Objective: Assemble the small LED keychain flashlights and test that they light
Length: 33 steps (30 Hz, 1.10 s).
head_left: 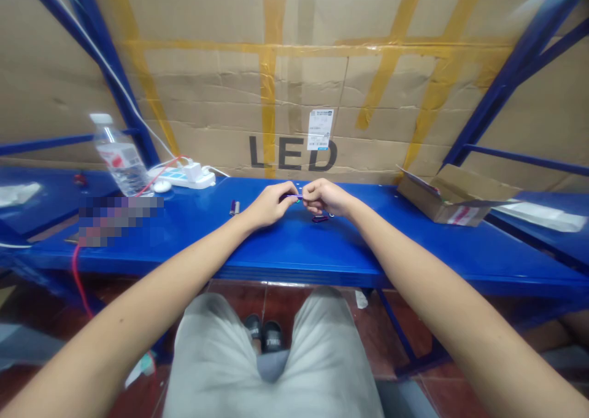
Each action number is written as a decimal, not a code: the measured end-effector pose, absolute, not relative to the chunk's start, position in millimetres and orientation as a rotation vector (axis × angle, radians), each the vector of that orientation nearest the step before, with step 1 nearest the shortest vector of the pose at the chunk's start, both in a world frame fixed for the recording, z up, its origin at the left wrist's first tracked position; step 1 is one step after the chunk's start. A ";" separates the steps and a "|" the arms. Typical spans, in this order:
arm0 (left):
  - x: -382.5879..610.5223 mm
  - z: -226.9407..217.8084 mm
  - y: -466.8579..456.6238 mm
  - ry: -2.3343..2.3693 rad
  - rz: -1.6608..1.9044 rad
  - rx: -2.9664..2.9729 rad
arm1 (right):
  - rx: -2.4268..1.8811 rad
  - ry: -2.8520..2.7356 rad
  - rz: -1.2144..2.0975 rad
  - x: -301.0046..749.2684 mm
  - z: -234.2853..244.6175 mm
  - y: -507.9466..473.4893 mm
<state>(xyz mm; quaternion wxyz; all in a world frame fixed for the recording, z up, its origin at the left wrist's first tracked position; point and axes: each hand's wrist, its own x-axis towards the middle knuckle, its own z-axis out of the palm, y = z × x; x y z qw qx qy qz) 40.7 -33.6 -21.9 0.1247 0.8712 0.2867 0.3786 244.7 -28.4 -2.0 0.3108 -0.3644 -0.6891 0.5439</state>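
Observation:
Over the middle of the blue table, my left hand (272,205) and my right hand (327,197) meet almost fingertip to fingertip. A thin, dark purple stick-like piece (293,196) spans the gap between them. Its left part is pinched by my left thumb and fingers, its right end by my closed right fingers. What exactly it is, I cannot make out. Just below my right hand lies a small dark purple piece (319,219), with a small white ring-like bit (331,214) beside it. Left of my left hand are a short purple piece (232,207) and a silvery one (237,207).
On the blue table (304,252), a water bottle (120,157) and a white power strip (193,175) with cables stand at the left. An open cardboard box (453,194) sits at the right. A large carton marked LED (207,105) rises behind. A red cable (76,277) hangs over the front edge.

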 end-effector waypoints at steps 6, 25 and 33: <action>42.5 -21.9 -34.1 0.786 1.137 2.611 | -1.029 -1.514 1.783 245.7 -2.6 -22.0; 48.2 -26.1 -37.8 0.822 1.234 2.496 | -0.996 -1.748 1.510 242.2 1.3 -31.9; 47.6 -23.1 -36.9 0.796 1.288 2.593 | -1.018 -1.547 1.805 245.5 1.5 -25.1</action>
